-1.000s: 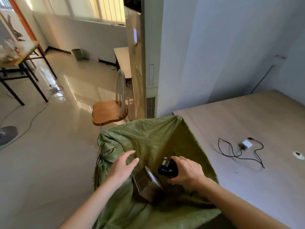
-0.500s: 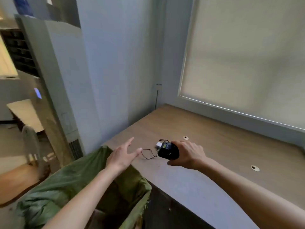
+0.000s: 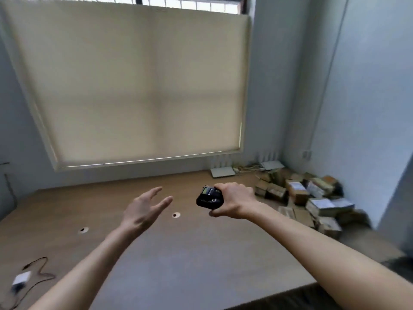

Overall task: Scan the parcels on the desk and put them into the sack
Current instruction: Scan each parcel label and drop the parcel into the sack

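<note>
Pale blue walls enclose the room, and a drawn beige roller blind point(image 3: 134, 90) covers the window behind the desk point(image 3: 178, 253). Wood-grain tabletop runs from the near edge back to the window wall. Two round cable holes point(image 3: 176, 215) are set in the tabletop, one near the middle, the other toward the left edge.

My right hand point(image 3: 234, 203) is held above the tabletop, right of centre, fingers curled round a black handheld scanner point(image 3: 209, 198), its small screen facing up. My left hand point(image 3: 145, 209) is held above the tabletop just left of the middle hole, fingers straight and spread, holding nothing.

Parcels point(image 3: 308, 198), brown cardboard boxes, some with white labels, lie heaped at the far right corner of the tabletop and along its right edge, well apart from both hands. Blur prevents a count.

At the near left corner lies a white charger point(image 3: 21, 278) with a dark cable point(image 3: 40, 268). Two white flat devices point(image 3: 223, 172) sit at the far edge, beside the parcels.
</note>
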A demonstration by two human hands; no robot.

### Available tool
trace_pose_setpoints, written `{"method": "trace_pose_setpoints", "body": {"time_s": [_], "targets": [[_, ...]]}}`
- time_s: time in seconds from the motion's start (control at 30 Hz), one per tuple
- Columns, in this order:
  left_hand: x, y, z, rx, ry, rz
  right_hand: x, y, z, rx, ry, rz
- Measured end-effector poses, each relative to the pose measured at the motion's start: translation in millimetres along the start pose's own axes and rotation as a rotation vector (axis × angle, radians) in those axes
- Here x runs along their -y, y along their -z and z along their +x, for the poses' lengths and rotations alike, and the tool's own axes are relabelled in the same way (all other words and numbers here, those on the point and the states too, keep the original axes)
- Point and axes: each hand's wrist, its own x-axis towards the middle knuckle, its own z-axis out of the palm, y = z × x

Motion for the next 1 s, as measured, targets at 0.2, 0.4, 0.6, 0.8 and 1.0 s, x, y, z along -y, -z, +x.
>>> {"method": "trace_pose_setpoints", "body": {"time_s": [0.2, 0.4, 0.6, 0.8, 1.0], "targets": [[-141, -143, 58, 0.155, -0.187, -0.048, -180, 37, -22, -0.046, -0.231, -0.057], [-223, -241, 99, 0.255, -0.262, -0.061, -306, 50, -36, -0.073, -0.458, -0.076], [-257, -325, 151, 0.358, -0.264, -0.066, -388, 24, -17, -0.052, -0.641, 0.013], [-263, -416, 227, 0.451, -0.274, -0.043, -454, -29, 46, 0.071, -0.784, 0.101], [-244, -521, 308, 0.577, -0.279, -0.012, -508, -104, 124, 0.170, -0.928, 0.201]]}}
